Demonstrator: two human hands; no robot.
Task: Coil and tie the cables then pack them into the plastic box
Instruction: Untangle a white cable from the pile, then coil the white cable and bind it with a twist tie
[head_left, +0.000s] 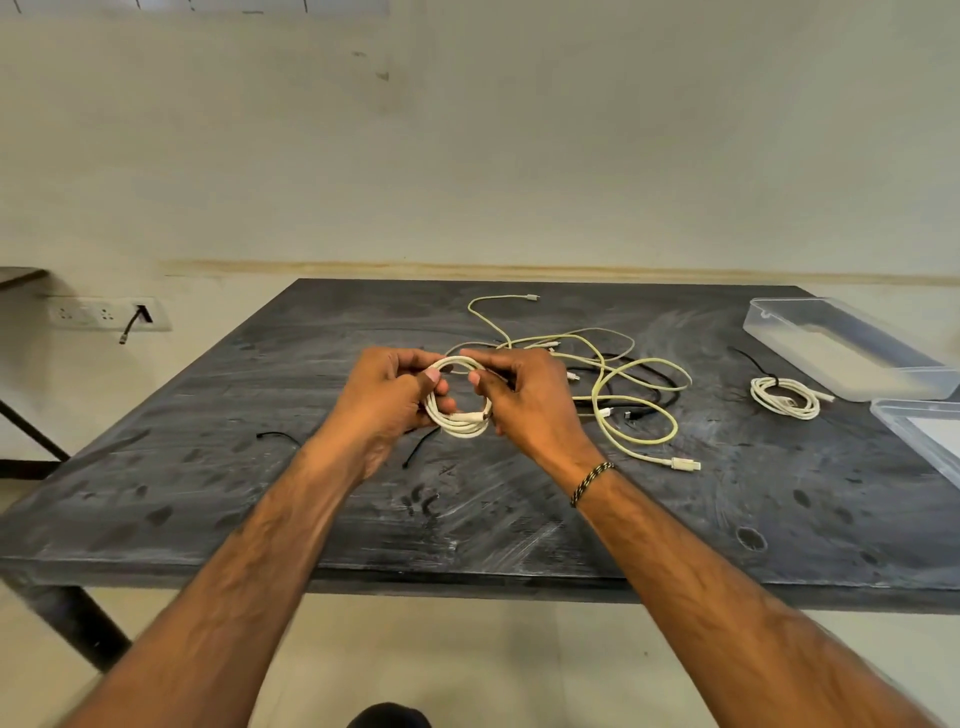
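Note:
Above the middle of the dark table (208, 499), both hands hold a white cable wound into a small coil (460, 423). My left hand (387, 395) grips the coil's left side, and my right hand (524, 397) pinches its right side and top. Behind my right hand a loose tangle of pale yellow, white and black cables (623, 379) lies spread out. A finished white coil with a black tie (784, 397) rests to the right. The clear plastic box (852, 353) stands at the far right, apart from both hands.
The box's clear lid (924, 431) lies at the right edge. Two black ties lie on the table, one (275, 435) left of my forearm and one (418, 452) under my hands. A wall socket strip (104, 313) sits at the left.

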